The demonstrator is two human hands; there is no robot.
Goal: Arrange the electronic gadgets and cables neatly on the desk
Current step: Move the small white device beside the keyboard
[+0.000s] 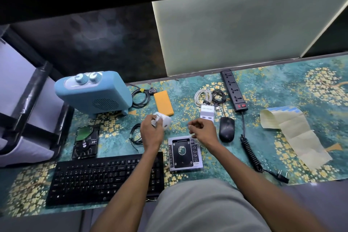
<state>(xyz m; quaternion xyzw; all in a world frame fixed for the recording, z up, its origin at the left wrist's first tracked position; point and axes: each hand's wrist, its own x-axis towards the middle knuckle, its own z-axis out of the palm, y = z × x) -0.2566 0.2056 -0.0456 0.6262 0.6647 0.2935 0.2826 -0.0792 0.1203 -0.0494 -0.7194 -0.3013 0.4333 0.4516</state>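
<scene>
1. The keyboard (105, 177) lies at the near edge of the tabletop (273, 84), which wears a teal covering with gold flowers; every place below is told from that keyboard.
2. The left hand (151, 132) hovers just past the keyboard's far right corner, fingers curled round a white plug adapter (162, 121) — it holds it above the covering.
3. The right hand (202, 131) is to the right of the keyboard's far edge, fingers curled in with thumb and fingertips drawn together; whether they pinch anything I cannot tell.
4. A silver drive caddy (185, 153) lies flat just beside the keyboard's right end, partly under the right forearm.
5. A bare hard drive (85, 142) lies just beyond the keyboard's far left corner.
6. A thin black cable (134, 135) is looped beyond the keyboard's far edge, partly hidden by the left wrist.
7. Further back stand a blue heater (94, 94), a coiled black lead with plug (141, 96) and an orange power bank (163, 103).
8. Off to the keyboard's right, past the caddy — a black mouse (227, 129), a white USB charger (206, 112), coiled white and black cables (209, 96) and a black power strip (234, 90), whose spiral-wrapped cord (251, 154) runs towards the near edge.
9. A curled yellowish sheet (293, 132) lies far to the right.
</scene>
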